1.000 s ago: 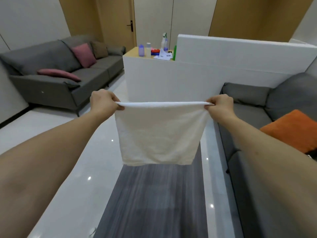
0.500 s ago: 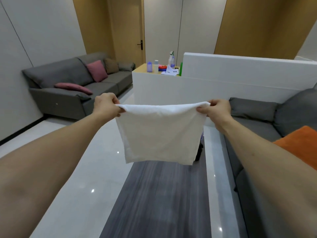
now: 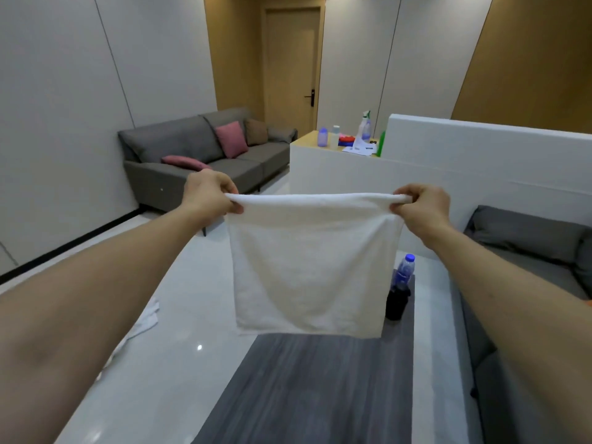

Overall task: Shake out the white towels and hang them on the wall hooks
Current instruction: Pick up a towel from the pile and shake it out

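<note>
**Mara:** White terry towel (image 3: 309, 267) hung square in the middle of the view, stretched between the person's two hands. Why was it held that way?

**Ivo:** Each hand pinched one top corner. The left hand (image 3: 209, 193), at nine o'clock of the cloth, had its fingers curled and clamped on the rolled top hem; the right hand (image 3: 421, 205), at three o'clock, gripped the other corner the same way. Arms out and hem taut let the cloth drop flat, which suits a shake, in his judgement.

**Mara:** And the lower edge?

**Ivo:** It hung free, above the near end of the long dark grey wood-grain table (image 3: 320, 389) at six o'clock. A blue-capped plastic water bottle (image 3: 404, 273) stood on a black holder just beside the towel's right edge, at about four o'clock; a hard snap might brush it.

**Mara:** Where was there room?

**Ivo:** Toward eight o'clock, over the glossy white floor (image 3: 179, 315), where a crumpled white cloth (image 3: 145, 318) lay. No wall hooks showed anywhere, so he judged the person would have to turn to find them.
</note>
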